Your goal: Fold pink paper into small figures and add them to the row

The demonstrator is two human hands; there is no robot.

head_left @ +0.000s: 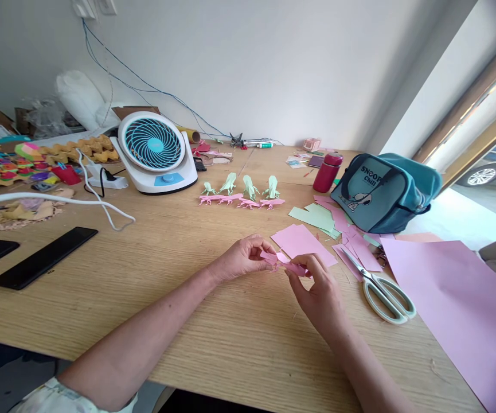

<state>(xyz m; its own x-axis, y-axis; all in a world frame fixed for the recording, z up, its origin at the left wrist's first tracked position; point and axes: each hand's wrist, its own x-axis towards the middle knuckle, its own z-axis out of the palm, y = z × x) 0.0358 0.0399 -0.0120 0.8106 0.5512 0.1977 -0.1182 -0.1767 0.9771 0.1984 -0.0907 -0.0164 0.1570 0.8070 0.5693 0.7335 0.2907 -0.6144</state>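
Both hands meet over the wooden table (pixel 196 321), pinching one small folded pink paper piece (pixel 282 263). My left hand (pixel 242 257) grips its left end with closed fingers. My right hand (pixel 316 287) pinches the right end between thumb and fingers. Just behind the hands lies a flat pink paper square (pixel 301 241). Farther back stands a row of several folded green paper figures on pink paper bases (pixel 242 194).
White-handled scissors (pixel 383 291) lie right of my hands beside pink scraps (pixel 359 248) and a large pink sheet (pixel 463 298). Behind are green paper pieces (pixel 314 217), a blue bag (pixel 385 189), a red bottle (pixel 327 171), a desk fan (pixel 155 150), a black phone (pixel 43 257) and colourful paper crafts (pixel 11 169).
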